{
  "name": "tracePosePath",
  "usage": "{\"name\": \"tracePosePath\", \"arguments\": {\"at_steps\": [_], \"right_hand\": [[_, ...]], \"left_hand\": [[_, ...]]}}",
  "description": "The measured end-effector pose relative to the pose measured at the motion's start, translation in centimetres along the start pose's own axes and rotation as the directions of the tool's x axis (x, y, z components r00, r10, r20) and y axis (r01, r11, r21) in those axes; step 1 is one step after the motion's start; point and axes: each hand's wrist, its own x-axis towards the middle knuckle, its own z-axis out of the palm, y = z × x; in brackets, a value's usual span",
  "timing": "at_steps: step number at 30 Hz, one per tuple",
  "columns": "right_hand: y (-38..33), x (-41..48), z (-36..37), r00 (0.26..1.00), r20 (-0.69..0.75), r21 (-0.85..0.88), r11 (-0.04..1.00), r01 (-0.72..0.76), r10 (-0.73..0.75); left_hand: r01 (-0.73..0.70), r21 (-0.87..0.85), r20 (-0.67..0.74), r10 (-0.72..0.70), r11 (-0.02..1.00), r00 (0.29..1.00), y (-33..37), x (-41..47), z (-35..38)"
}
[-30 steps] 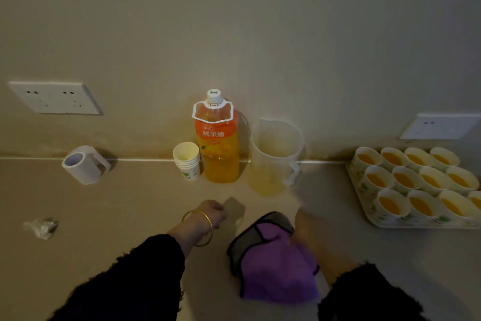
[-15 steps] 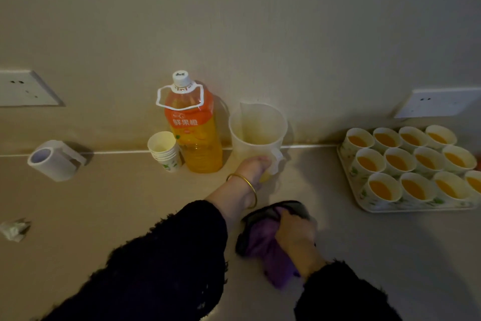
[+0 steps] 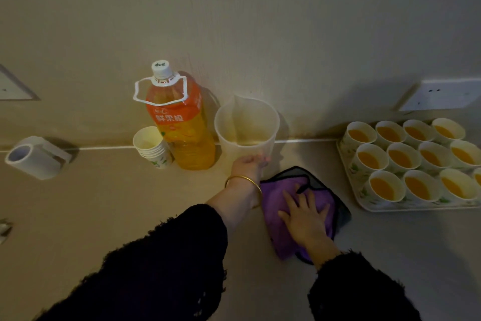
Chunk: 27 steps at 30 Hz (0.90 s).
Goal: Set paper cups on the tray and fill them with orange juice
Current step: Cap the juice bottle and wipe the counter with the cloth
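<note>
A floral tray (image 3: 374, 205) at the right holds several paper cups (image 3: 387, 187) filled with orange juice. By the wall stands a capped orange juice bottle (image 3: 182, 125), a stack of empty paper cups (image 3: 151, 147) to its left and a clear plastic jug (image 3: 246, 129) to its right. My left hand (image 3: 248, 164) grips the jug's handle low on its near side. My right hand (image 3: 303, 212) presses flat, fingers spread, on a purple cloth (image 3: 273, 219) lying on the counter just in front of the jug.
A white mug (image 3: 36, 156) lies on its side at the far left, and a crumpled scrap (image 3: 4, 228) sits at the left edge. Wall sockets (image 3: 442, 95) are on the wall at right and left. The counter meets the wall behind the bottle.
My left hand went from the counter to the jug and now grips its handle. My right hand went from bunching the purple cloth to lying flat on it. The view shifted right.
</note>
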Motion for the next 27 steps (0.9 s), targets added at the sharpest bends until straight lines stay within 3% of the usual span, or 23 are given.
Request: {"name": "tracePosePath", "arguments": {"at_steps": [4,11,15,22,27], "right_hand": [[-0.4,2.2,-1.0,1.000,-0.003,-0.049,0.999,-0.019,0.018],[0.9,6.5,-1.7,0.986,-0.167,-0.099,0.995,-0.026,0.010],[2.0,8.7,-1.8,0.971,-0.226,0.033,0.997,-0.075,0.080],[2.3,11.9,-3.5,0.971,-0.111,0.099,0.975,-0.199,0.210],[-0.7,12.4,-3.1,0.974,-0.162,0.092,0.985,-0.144,0.158]], "left_hand": [[-0.089,0.108,-0.023,0.092,0.990,0.995,-0.8,0.3,-2.1],[-0.245,0.327,0.100,0.225,0.913,0.969,0.8,0.2,-6.2],[-0.303,0.330,0.179,0.256,0.894,0.950,2.9,-0.4,-7.3],[-0.343,0.312,0.247,0.273,0.886,0.930,5.3,-0.3,-7.7],[-0.373,0.304,0.287,0.289,0.877,0.913,5.6,-0.1,-8.1]]}}
